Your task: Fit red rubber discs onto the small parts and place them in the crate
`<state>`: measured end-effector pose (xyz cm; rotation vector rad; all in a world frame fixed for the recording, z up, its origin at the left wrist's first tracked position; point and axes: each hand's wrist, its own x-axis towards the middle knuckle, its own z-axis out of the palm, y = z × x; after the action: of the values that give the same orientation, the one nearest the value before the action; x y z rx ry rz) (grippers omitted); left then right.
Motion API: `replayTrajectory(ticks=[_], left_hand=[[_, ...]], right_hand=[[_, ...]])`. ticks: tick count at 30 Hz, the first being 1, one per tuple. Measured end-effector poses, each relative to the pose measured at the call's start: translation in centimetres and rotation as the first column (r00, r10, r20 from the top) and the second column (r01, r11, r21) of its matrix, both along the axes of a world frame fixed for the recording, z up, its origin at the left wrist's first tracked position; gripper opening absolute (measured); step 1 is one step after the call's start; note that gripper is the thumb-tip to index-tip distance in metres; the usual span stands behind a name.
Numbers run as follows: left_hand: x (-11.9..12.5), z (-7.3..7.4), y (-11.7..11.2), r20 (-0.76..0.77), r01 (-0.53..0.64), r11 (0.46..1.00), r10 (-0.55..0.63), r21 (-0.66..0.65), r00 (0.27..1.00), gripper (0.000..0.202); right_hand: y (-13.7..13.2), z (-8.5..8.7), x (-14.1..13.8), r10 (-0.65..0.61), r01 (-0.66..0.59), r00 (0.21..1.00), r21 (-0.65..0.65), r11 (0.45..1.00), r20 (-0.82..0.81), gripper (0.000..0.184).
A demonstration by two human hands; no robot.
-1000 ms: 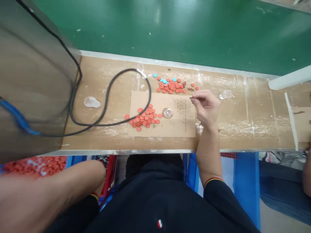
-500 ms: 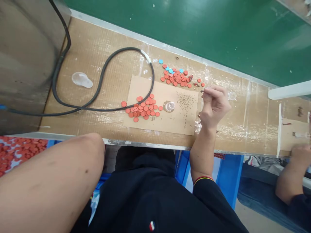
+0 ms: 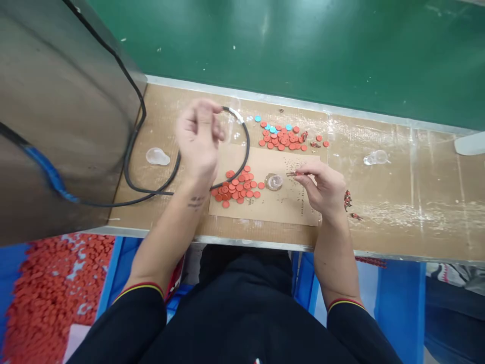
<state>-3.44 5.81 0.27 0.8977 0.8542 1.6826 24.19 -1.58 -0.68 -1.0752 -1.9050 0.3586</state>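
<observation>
My right hand (image 3: 324, 187) pinches a small red-and-brown piece (image 3: 297, 174) between thumb and fingertips, over the cardboard sheet (image 3: 265, 212) and its dark specks (image 3: 291, 166). Just left of that piece, a small clear cup (image 3: 275, 182) sits on the sheet. My left hand (image 3: 200, 136) is raised above the black cable, somewhat blurred, its fingers curled in; whatever they may hold is hidden. Near it, a pile of red button-like discs (image 3: 238, 187) covers the sheet's left side. More red discs (image 3: 282, 138) lie behind the sheet with a few blue discs (image 3: 273, 129).
A black cable (image 3: 248, 144) loops over the bench and the red pile. Clear plastic pieces lie left (image 3: 157, 156) and right (image 3: 376, 157). Small red-brown pieces (image 3: 347, 199) rest beside my right wrist. A bin of red pieces (image 3: 56, 298) stands below left, a blue bin (image 3: 399, 298) below right.
My left hand has come up over the bench from the lower left. My right hand has moved left and down, bringing the small piece over the specks. The view has shifted left.
</observation>
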Motion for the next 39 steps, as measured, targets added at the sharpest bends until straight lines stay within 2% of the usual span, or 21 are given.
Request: replayTrajectory(ticks=[5,8,11,16,19,26,34,39], left_hand=[[0.9,-2.4,0.4,0.014,0.134,0.98,-0.134,-0.145,0.991,0.019],[0.5,-3.0,-0.1,0.04,0.175,0.966,-0.17,-0.19,0.985,0.011],[0.2,-2.9,-0.3,0.09,0.233,0.948,-0.218,-0.218,0.972,0.016],[0.7,-2.2,-0.6,0.071,0.253,0.913,-0.243,-0.319,0.967,0.024],[1.0,-1.5,-1.2,0.084,0.264,0.89,-0.251,-0.373,0.964,0.028],[0.8,-0.3,-1.6,0.207,0.346,0.845,-0.283,-0.408,0.936,0.028],[0.7,-1.2,-1.6,0.213,0.343,0.854,-0.279,-0.39,0.936,0.032],[0.4,-1.8,-1.4,0.213,0.359,0.86,-0.298,-0.364,0.93,0.022]], right_hand=[[0.0,0.1,-0.1,-0.004,0.005,0.997,-0.021,1.0,0.082,0.009],[-0.3,0.6,-0.2,0.017,-0.013,0.995,-0.038,0.999,0.097,0.013],[-0.5,0.8,-0.2,0.039,-0.035,0.994,-0.04,0.999,0.103,0.02],[-0.4,0.6,-0.1,0.05,-0.041,0.99,-0.068,0.997,0.132,0.011],[-0.2,0.3,-0.1,0.095,-0.091,0.992,-0.053,0.994,0.084,0.01],[0.2,-0.1,-0.4,0.131,-0.131,0.99,0.006,0.991,-0.054,0.022],[0.3,0.2,-0.8,0.172,-0.172,0.985,-0.014,0.985,0.015,0.02],[0.4,0.1,-0.7,0.158,-0.155,0.984,-0.036,0.987,0.088,0.012]])
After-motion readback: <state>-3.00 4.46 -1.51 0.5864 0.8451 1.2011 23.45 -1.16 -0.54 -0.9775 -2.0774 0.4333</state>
